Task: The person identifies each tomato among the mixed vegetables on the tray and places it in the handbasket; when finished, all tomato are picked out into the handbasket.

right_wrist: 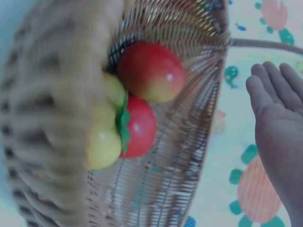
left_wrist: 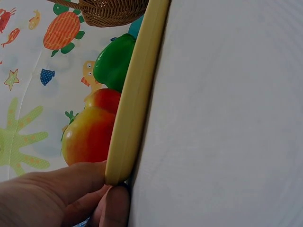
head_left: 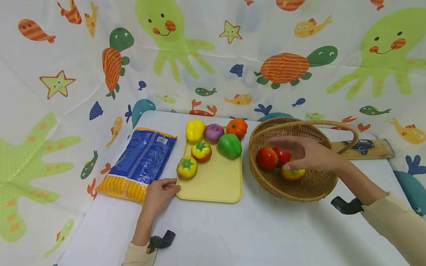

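My left hand point(head_left: 159, 193) pinches the front left corner of a pale yellow tray point(head_left: 216, 186), thumb and fingers around its rim in the left wrist view. On the tray are a yellow pepper point(head_left: 195, 130), a purple onion point(head_left: 213, 132), an orange pumpkin point(head_left: 237, 128), a green pepper point(head_left: 229, 146) and two yellow-red tomatoes point(head_left: 187, 167). Over a wicker basket point(head_left: 292, 196) my right hand point(head_left: 306, 153) hovers with straight fingers, holding nothing. Inside the basket lie a red apple-like fruit point(right_wrist: 151, 72), a red tomato-like one point(right_wrist: 140, 127) and a yellowish one point(right_wrist: 103, 144).
A blue and yellow plastic packet point(head_left: 140, 161) lies left of the tray, beside my left hand. Behind the basket's right side is a tan package point(head_left: 371, 149) with a car picture. The basket's handle point(head_left: 352, 133) leans to the right. A patterned cloth point(head_left: 216, 57) hangs behind.
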Motion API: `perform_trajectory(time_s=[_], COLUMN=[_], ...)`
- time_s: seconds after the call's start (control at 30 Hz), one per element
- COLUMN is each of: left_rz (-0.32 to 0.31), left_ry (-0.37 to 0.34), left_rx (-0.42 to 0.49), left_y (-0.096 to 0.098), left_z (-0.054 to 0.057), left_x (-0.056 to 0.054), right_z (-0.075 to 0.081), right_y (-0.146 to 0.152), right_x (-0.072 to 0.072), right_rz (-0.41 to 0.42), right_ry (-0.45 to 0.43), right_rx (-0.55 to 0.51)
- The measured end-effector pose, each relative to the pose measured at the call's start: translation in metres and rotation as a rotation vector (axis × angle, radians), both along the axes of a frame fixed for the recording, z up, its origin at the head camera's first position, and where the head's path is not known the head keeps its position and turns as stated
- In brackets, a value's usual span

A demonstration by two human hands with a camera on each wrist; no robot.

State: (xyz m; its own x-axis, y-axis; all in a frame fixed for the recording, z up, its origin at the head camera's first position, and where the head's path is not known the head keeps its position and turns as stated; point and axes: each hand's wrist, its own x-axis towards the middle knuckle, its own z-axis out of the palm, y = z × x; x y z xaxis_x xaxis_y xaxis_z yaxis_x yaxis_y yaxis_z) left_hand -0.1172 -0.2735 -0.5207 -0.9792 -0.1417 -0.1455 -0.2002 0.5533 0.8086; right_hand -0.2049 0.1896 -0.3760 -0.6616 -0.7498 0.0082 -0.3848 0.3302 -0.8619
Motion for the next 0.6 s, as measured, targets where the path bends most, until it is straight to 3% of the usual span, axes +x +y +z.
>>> perform_trajectory(time_s=[0.27,0.4,0.6], left_rz=[-0.003,-0.006,-0.009], left_ry=[0.004,0.005,-0.003], left_rx=[-0.005,-0.004,0.002], left_y=[-0.001,-0.002,-0.001], left_z=[0.001,0.001,-0.001], left_x=[0.001,0.001,0.001], right_z=[0.004,0.002,-0.007], right_y=[-0.016,-0.034,-0.066], right_x=[0.032,0.049,0.073], right_rz=[0.002,0.04,0.042], right_ry=[0.005,-0.011,0.006], right_rx=[-0.097,-0.142,-0.11])
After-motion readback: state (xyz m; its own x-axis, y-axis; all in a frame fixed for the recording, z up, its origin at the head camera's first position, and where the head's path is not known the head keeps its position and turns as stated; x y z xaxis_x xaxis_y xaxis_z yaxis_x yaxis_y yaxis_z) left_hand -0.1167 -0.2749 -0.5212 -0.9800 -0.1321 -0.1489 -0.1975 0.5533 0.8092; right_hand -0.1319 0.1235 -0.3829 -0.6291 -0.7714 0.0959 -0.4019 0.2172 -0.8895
